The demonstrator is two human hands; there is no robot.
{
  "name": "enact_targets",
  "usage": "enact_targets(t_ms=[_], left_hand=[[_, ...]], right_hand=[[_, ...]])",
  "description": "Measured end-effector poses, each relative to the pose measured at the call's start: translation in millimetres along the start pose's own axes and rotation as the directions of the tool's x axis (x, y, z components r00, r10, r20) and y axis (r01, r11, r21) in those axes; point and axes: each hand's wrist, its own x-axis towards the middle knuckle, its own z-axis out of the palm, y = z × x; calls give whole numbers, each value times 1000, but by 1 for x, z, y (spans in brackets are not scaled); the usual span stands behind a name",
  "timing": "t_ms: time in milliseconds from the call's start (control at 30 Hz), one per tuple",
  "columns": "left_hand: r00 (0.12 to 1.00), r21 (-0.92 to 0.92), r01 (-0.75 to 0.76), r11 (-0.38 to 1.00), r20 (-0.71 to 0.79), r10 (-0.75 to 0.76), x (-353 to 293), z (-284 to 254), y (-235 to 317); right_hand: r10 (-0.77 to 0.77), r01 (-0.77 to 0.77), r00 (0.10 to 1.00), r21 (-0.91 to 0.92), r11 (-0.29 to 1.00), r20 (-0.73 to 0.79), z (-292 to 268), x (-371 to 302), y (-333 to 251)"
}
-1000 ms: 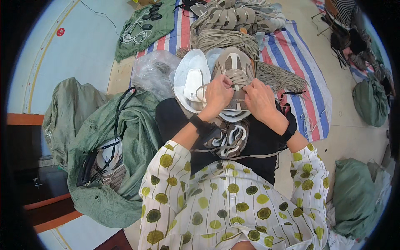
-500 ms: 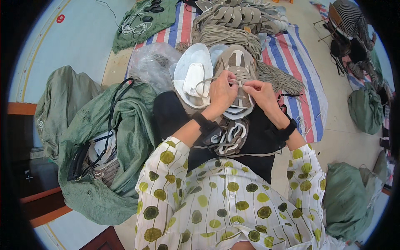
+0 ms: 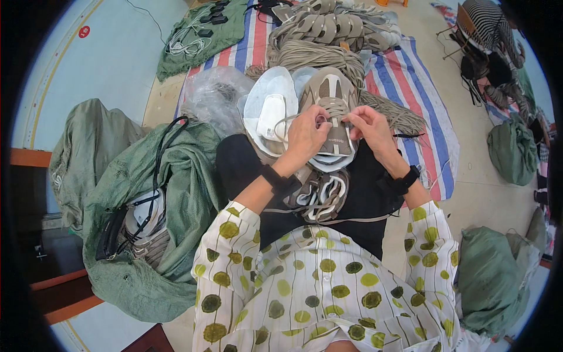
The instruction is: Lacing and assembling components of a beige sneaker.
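Shoe upper (image 3: 336, 134), beige, lay toe-away just beyond the black-clad lap, between both hands, its lace (image 3: 281, 119) trailing leftward. Left hand (image 3: 309, 134) curled at one eyelet edge, right hand (image 3: 372, 130) bent at the other; whether either grip pinched lace, I couldn't tell. Working well, I judged, meant keeping the strand flat and drawing both sides evenly.
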Motion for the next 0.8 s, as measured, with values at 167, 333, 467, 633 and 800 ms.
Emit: enact_targets(t_ms=[167, 333, 467, 633, 800], left_hand=[[995, 12, 60, 998, -81, -59, 6, 1, -6], [987, -420, 163, 893, 65, -149, -27, -28, -26], [983, -387, 182, 904, 106, -152, -48, -27, -20], [964, -556, 239, 796, 41, -261, -22, -19, -3], [957, -585, 250, 772, 27, -290, -23, -20, -7]], right_hand=[[13, -66, 981, 275, 959, 192, 14, 6, -2], [59, -45, 998, -387, 921, 23, -58, -34, 17], [68, -115, 993, -602, 790, -100, -91, -56, 12], [-390, 406, 906, -599, 690, 166, -24, -30, -3], [-442, 451, 868, -727, 518, 225, 7, -15, 1]])
